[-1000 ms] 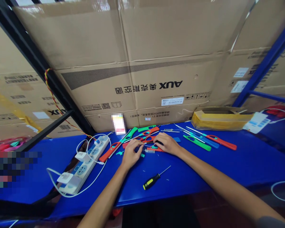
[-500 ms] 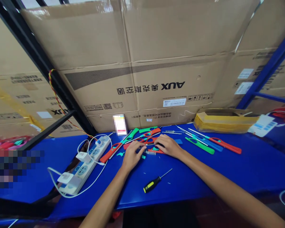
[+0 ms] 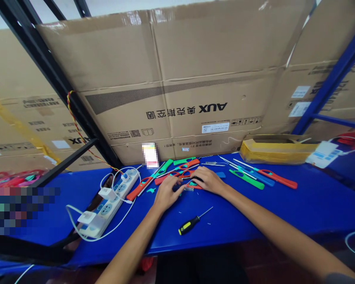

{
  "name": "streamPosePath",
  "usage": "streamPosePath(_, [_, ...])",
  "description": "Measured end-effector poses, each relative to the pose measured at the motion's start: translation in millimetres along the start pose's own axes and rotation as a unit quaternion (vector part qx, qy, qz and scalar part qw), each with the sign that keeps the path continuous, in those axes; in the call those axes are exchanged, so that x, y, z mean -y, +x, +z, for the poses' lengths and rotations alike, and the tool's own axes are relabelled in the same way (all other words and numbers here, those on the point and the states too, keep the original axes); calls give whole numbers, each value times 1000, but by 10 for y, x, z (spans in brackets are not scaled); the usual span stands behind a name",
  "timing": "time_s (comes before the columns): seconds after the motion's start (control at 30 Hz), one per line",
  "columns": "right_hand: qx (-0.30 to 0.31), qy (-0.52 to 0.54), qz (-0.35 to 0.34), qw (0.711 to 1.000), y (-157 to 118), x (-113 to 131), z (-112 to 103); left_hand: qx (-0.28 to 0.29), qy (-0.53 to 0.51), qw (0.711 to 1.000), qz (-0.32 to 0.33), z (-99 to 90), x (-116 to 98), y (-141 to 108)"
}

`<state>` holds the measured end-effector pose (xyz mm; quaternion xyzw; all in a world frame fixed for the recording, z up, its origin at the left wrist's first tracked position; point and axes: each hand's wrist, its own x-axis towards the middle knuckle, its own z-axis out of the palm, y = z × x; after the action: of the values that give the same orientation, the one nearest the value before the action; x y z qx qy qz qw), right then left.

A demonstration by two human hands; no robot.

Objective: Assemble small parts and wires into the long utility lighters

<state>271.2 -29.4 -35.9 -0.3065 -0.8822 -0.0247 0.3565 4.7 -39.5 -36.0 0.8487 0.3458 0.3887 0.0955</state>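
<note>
1. The left hand [image 3: 167, 195] rested low on the table [image 3: 254, 225], its fingers curled narrowly inward with the tips at a small dark part [image 3: 177, 187]; whether they gripped it could not be told.
2. The right hand [image 3: 208, 179] arched over a red lighter piece [image 3: 193, 185], its fingers close together and near the left fingertips; no firm hold could be made out.
3. Both palms stayed low and close together, a steady pose for fine work.
4. A clear part [image 3: 188, 189] lay just beside the right hand.
5. A screwdriver [image 3: 189, 226] lay well apart, nearer the table's front edge.
6. Long lighters [image 3: 246, 179] lay spread beyond the hands.
</note>
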Motion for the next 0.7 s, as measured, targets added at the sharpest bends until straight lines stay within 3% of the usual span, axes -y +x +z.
streamPosePath(0.43, [-12,10,10,1000,-11,-17,10,36,-32,999,20,33,47,-23])
streamPosePath(0.7, [13,5,8,1000,-6,-17,12,3,-1,999,38,20,1,-11])
